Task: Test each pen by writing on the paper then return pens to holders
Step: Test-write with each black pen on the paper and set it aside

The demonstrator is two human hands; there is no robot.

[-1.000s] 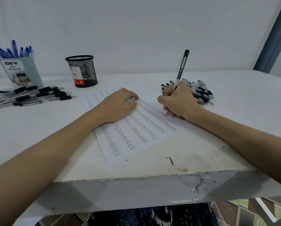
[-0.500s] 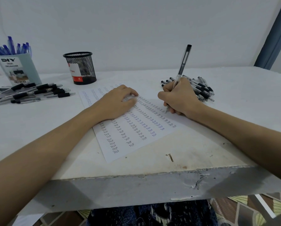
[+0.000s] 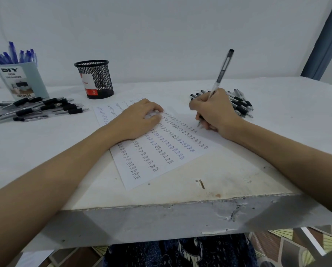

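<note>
A white paper covered in rows of handwritten "Test" lies on the table in front of me. My right hand grips a black-capped pen, its tip down on the paper's right edge. My left hand rests flat on the paper and holds it down. A pile of black pens lies just behind my right hand. Another pile of black pens lies at the left. A black mesh holder stands at the back, and a pale blue organizer holds several blue pens.
The white table has a chipped front edge close to my body. A rusty nail mark sits near that edge. A white wall rises behind the table, with a blue curtain at the far right.
My right hand has stayed on the paper's right edge with the pen, shifting only slightly as it writes. My left hand has not moved off the paper.
</note>
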